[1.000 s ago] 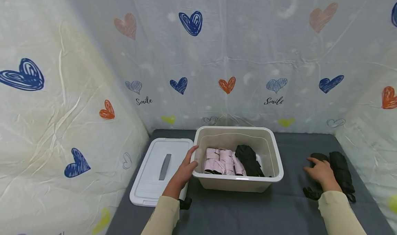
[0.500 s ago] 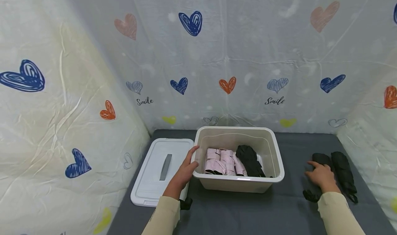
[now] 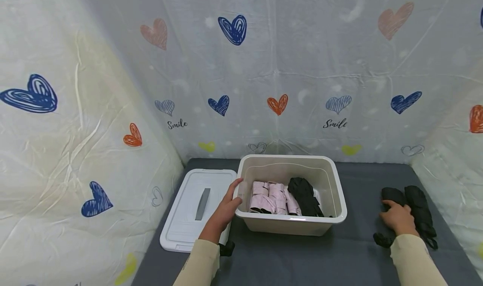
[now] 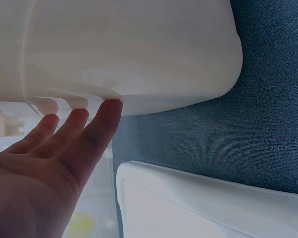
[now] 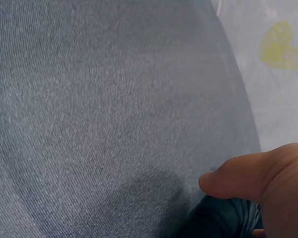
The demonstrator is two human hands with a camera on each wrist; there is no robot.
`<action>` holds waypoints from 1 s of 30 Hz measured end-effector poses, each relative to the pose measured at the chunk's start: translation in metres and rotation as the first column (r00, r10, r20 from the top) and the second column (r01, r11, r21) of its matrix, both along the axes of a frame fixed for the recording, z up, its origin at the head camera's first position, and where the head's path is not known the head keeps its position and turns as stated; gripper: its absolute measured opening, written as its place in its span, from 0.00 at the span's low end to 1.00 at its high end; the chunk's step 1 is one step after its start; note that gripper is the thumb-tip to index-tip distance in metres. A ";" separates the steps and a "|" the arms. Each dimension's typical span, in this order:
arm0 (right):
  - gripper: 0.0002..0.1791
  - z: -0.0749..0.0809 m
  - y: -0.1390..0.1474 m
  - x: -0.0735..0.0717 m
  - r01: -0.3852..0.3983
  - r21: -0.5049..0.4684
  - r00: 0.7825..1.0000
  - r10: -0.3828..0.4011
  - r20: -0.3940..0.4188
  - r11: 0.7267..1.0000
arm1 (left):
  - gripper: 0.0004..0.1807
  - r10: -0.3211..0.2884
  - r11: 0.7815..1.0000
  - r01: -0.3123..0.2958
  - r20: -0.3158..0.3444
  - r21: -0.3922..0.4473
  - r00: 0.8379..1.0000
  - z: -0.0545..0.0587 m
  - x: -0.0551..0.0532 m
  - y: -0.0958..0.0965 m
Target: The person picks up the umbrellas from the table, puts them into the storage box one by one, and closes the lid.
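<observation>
My left hand (image 3: pixel 224 210) touches the left side of the cream plastic storage box (image 3: pixel 290 227). In the left wrist view its straight fingers (image 4: pixel 97 131) meet the outer wall just under the rim. Inside the box lie several pink folded umbrellas (image 3: pixel 277 198) and a black folded umbrella (image 3: pixel 303 196) to their right. Over at the right, my right hand (image 3: pixel 400 219) grips another black folded umbrella (image 3: pixel 392 193) lying on the table. The right wrist view shows the thumb along its side, with the rest of the fingers mostly hidden.
A white lid (image 3: pixel 181 210) with a grey handle lies flat left of the box. Beside the gripped umbrella, on its right, lies one more black folded umbrella (image 3: pixel 420 210) close to the table's right edge. Heart-printed cloth (image 3: pixel 275 68) hangs around the grey table (image 3: pixel 286 261).
My right hand has shifted slightly to the right and toward me, over the nearer part of the black folded umbrella. The left hand stays at the box.
</observation>
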State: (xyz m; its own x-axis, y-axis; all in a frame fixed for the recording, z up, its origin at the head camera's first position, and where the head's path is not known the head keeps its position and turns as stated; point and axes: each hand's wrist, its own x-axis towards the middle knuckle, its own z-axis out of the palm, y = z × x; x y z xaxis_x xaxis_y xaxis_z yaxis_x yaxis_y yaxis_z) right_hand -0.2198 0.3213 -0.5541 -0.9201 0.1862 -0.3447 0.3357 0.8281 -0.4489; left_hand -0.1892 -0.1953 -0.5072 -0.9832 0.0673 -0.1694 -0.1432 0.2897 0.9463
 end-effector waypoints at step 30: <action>0.35 -0.002 0.010 0.011 0.001 -0.189 0.995 -0.020 -0.099 0.982 | 0.37 0.002 1.000 -0.002 -0.020 -0.006 1.000 -0.004 -0.001 -0.001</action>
State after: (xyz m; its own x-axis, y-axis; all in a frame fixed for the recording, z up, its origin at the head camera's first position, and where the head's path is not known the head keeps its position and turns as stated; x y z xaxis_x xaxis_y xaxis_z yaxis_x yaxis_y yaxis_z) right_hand -0.2087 0.3311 -0.5565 -0.9502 0.1361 -0.2805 0.2890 0.7219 -0.6288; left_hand -0.1906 -0.1962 -0.5115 -0.9865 0.0642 -0.1504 -0.1252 0.2952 0.9472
